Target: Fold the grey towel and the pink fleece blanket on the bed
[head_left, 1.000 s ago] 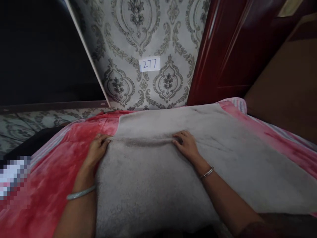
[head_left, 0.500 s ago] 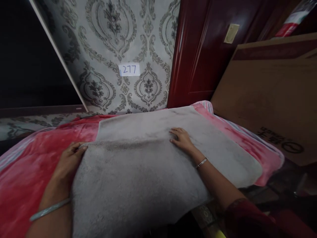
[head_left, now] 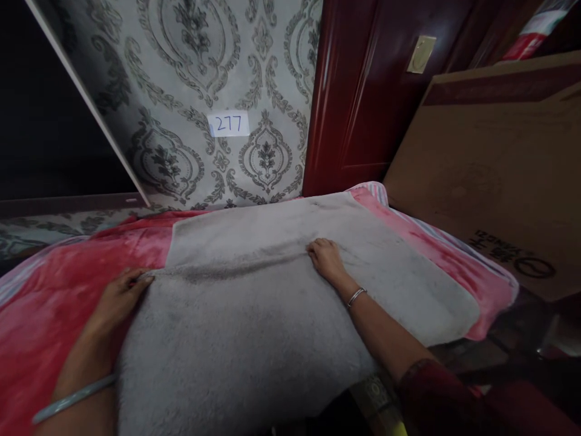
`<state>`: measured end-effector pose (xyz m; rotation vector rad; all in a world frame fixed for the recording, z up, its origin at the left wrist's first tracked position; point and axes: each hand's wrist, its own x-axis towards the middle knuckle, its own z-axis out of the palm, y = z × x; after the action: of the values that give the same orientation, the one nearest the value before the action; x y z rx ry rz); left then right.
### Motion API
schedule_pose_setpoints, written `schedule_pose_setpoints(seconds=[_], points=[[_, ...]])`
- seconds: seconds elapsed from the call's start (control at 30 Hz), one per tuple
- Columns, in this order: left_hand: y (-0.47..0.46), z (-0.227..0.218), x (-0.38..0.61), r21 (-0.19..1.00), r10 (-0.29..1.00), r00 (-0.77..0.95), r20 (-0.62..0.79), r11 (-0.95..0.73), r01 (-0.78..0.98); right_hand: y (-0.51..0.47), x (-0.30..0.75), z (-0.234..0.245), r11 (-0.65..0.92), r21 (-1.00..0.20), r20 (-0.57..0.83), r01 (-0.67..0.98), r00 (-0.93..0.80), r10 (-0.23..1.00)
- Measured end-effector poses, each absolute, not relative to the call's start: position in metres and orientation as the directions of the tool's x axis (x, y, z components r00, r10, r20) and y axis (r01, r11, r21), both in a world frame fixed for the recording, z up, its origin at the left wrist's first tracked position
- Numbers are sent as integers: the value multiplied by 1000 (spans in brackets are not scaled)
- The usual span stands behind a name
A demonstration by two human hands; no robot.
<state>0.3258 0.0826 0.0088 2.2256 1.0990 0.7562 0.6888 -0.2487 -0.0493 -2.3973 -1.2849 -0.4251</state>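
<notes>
A large grey plush mat (head_left: 254, 327) with a rounded corner lies over a red and pink blanket (head_left: 40, 309). A raised fold runs across the mat, and its near part drops toward my body. At the left end of that fold, my left hand (head_left: 120, 297) pinches the mat's edge between thumb and fingers. My right hand (head_left: 327, 259) is on the fold toward the right, its fingers curled down and gripping the fabric. The fingertips of the right hand are partly hidden.
Behind the blanket stands a patterned wall with a paper label (head_left: 229, 124) reading 277. A dark screen (head_left: 63, 115) is at the left. To the right are a dark red door (head_left: 354, 97) and a big cardboard box (head_left: 494, 181).
The fingers of my right hand have gone from spread on the mat to curled into its fold. My left hand keeps its pinch and has shifted slightly left and down in view.
</notes>
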Motion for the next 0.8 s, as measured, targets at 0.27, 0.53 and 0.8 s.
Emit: schedule_pose_setpoints(seconds=[0.27, 0.53, 0.8], points=[[74, 13, 327, 734, 804, 505, 314, -543, 408, -253, 692, -57, -539, -256, 638, 803, 559, 529], [58, 17, 324, 892, 879, 470, 82, -275, 358, -257, 695, -60, -480, -272, 565, 834, 543, 622], [63, 18, 323, 899, 889, 456, 52, -241, 367, -268, 698, -62, -440, -222, 514, 870, 488, 706]])
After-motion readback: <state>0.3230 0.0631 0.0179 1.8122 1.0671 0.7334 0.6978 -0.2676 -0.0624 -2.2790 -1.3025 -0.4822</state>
